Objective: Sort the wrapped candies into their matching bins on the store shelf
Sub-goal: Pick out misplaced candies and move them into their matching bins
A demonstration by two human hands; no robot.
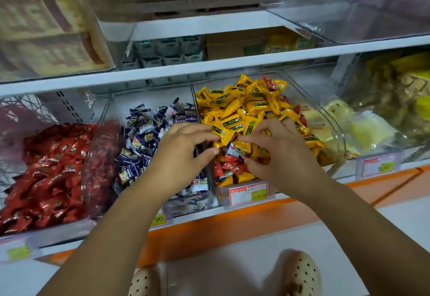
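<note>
Store shelf (209, 233): yellow-candy bin (223, 202) holds stray red candies (230, 167), one blue candy (232, 149). Left hand (181, 156), right hand (279, 156) curl over yellow candies (244, 109), grip unclear. Next probably: blue candy into blue-candy bin (151, 100).

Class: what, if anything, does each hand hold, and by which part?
Left hand pinches a yellow foil-wrapped candy by its left end; right hand: cannot tell.
</note>
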